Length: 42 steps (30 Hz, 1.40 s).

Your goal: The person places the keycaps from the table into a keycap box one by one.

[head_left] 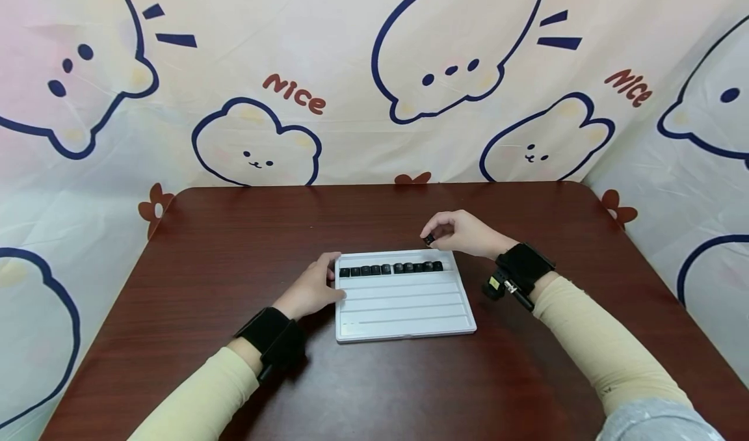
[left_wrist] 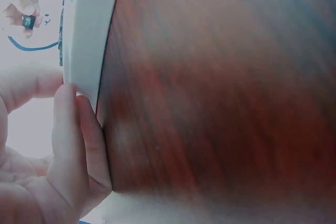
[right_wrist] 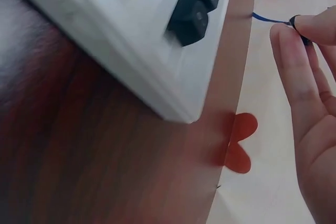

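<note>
A white tray (head_left: pixel 404 307) with ridged steps lies on the table, and a row of black keycaps (head_left: pixel 365 270) stands along its upper step with a small gap mid-row. My left hand (head_left: pixel 310 288) holds the tray by its left side, thumb over the near part of that edge and fingers by the far corner. Just beyond the tray's far right corner, my right hand (head_left: pixel 465 234) pinches a single black keycap (head_left: pixel 429 239) between thumb and fingertips, raised above the table. In the right wrist view, the end keycap (right_wrist: pixel 191 19) shows a pale printed mark; the pinched one is mostly covered by fingers.
The dark reddish-brown wooden table (head_left: pixel 234 233) extends around the tray on all sides. Behind it and at both sides hangs a pale curtain (head_left: pixel 351 135) with blue cartoon outlines. Black bands (head_left: pixel 272 337) with devices are strapped on both wrists.
</note>
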### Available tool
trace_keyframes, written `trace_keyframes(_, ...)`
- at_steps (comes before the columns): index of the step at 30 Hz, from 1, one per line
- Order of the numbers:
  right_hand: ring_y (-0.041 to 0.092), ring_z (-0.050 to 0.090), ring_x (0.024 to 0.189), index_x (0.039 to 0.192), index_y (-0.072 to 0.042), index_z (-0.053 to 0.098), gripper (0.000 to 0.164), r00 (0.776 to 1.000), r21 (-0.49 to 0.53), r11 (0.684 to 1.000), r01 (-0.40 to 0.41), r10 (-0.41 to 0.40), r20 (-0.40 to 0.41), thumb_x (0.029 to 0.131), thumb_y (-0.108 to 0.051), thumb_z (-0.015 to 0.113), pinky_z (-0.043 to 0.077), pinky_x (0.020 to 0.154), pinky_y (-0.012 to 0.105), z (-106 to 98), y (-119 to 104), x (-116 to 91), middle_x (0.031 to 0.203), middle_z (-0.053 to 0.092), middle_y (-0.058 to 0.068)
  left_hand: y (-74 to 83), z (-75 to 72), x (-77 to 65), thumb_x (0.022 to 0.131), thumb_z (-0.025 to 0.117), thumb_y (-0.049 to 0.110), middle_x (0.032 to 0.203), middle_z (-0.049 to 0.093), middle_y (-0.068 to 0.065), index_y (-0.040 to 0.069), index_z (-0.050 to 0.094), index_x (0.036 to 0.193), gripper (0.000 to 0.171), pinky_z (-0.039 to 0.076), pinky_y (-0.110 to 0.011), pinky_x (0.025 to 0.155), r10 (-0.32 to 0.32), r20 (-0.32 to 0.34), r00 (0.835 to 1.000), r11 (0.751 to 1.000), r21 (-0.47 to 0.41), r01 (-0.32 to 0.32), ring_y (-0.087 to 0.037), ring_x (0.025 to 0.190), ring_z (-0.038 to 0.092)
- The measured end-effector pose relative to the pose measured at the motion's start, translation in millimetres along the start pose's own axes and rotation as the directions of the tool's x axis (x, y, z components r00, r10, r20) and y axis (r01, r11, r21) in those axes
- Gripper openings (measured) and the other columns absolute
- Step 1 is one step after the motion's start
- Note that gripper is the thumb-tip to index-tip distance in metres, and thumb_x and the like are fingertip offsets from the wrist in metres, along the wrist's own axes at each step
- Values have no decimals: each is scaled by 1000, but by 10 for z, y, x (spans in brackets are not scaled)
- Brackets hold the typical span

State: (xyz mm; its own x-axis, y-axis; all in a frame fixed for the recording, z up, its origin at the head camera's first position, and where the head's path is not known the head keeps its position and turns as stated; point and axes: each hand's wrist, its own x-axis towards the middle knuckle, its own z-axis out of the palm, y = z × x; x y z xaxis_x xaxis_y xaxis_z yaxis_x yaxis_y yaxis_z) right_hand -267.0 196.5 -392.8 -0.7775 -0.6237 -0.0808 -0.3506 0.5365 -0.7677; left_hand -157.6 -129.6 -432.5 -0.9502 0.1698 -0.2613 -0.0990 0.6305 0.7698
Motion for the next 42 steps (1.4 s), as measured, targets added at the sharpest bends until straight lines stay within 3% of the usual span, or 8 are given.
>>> trace_keyframes(5, 26, 62, 96, 113, -3, 74, 20, 998, 0, 998, -66, 66, -20, 93, 1, 71, 53, 84, 28, 2, 48, -75, 110, 70, 9, 5, -7, -8, 88, 77, 3, 113, 53, -16, 4, 37, 156, 79, 44, -37, 77, 3, -4, 1000, 1000, 4, -3, -25, 89, 53)
trace_keyframes(11, 23, 64, 94, 111, -2, 73, 20, 997, 10, 999, -48, 48, -56, 92, 0, 74, 53, 81, 26, 5, 100, -168, 105, 72, 7, 8, -1, -7, 88, 77, 3, 114, 53, -16, 4, 37, 156, 79, 44, -37, 77, 7, -3, 1000, 1000, 0, -7, -26, 90, 54)
trace_keyframes(25, 20, 63, 86, 108, -8, 81, 21, 993, -116, 990, -75, 64, -98, 89, -1, 77, 54, 77, 26, 73, 269, -388, 102, 74, 2, -3, -12, -9, 89, 77, 4, 114, 53, -16, 4, 36, 156, 79, 44, -37, 79, 8, 4, 1000, 1000, 20, -8, -26, 93, 53)
trace_keyframes(28, 20, 61, 84, 105, -9, 81, 19, 992, -133, 988, -75, 61, -106, 88, -2, 78, 51, 74, 28, 110, 269, -409, 98, 72, 0, 2, -17, -20, 89, 77, 5, 114, 53, -16, 4, 36, 156, 79, 43, -37, 78, 10, 7, 1000, 1000, 17, -10, -26, 92, 53)
trace_keyframes(35, 19, 62, 95, 100, -14, 82, 16, 994, -134, 990, -47, 34, -99, 89, -3, 78, 51, 78, 28, 207, 302, -425, 101, 72, -3, -10, -34, -61, 89, 76, 3, 114, 52, -17, 3, 34, 157, 79, 42, -35, 72, 1, 16, 1000, 1000, -1, -1, -25, 89, 52)
trace_keyframes(42, 19, 60, 91, 102, -12, 82, 18, 995, -165, 986, -29, 14, -95, 88, -2, 79, 51, 76, 28, 171, 291, -441, 102, 70, -2, 6, -16, -30, 88, 77, 3, 114, 53, -17, 2, 36, 155, 78, 43, -35, 74, 26, 4, 1000, 1000, 11, -26, -27, 94, 53)
